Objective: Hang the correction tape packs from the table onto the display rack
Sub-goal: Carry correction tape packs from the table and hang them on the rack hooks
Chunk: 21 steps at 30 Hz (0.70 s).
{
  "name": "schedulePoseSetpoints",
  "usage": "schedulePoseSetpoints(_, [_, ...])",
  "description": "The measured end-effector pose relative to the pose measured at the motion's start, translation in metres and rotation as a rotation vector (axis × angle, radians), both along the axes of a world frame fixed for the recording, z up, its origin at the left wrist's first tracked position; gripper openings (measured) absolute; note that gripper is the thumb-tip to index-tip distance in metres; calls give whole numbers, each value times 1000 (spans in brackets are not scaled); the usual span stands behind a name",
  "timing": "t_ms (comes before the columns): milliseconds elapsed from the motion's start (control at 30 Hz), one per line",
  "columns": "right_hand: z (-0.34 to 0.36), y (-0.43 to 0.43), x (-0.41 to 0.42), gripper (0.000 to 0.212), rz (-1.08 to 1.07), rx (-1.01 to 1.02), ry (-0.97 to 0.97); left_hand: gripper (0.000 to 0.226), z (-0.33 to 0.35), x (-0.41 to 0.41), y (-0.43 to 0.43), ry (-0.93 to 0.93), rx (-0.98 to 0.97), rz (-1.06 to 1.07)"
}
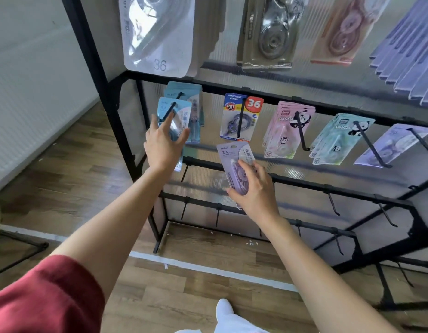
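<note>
Right hand (255, 191) gripping purple correction tape pack (234, 162), fingers curling round its lower half. Pack hovering just before display rack (110, 111), long axis running 11-to-5 o'clock, hang end leading at 11. Left hand (163, 145) pressing fairly straight fingers on blue pack (184, 116) at its hook (168, 111), at 10 o'clock from purple pack. Empty hook (184, 173) sitting near at 9 o'clock, probably next target; right hand nearer.

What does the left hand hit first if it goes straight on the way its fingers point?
The front blue pack hanging on its hook. The left hand looks to be touching it already, though depth is hard to judge.
</note>
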State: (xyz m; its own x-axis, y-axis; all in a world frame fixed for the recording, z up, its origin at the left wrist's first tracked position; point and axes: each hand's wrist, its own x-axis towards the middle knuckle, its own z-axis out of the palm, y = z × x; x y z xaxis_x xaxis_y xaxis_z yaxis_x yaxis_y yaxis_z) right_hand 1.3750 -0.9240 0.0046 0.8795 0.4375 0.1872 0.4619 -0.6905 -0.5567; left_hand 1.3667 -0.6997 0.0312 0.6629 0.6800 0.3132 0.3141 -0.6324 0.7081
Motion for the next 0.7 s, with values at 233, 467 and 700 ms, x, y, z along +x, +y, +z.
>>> schedulePoseSetpoints(233, [0, -16, 19, 73, -20, -4, -25, 60, 0, 46, 1, -86, -19, 48])
schedulePoseSetpoints(467, [1, -28, 19, 74, -27, 1, -53, 85, -9, 57, 0, 147, 34, -37])
schedulePoseSetpoints(700, [6, -43, -5, 73, -86, 43, -48, 83, -19, 11, -26, 142, 133, -61])
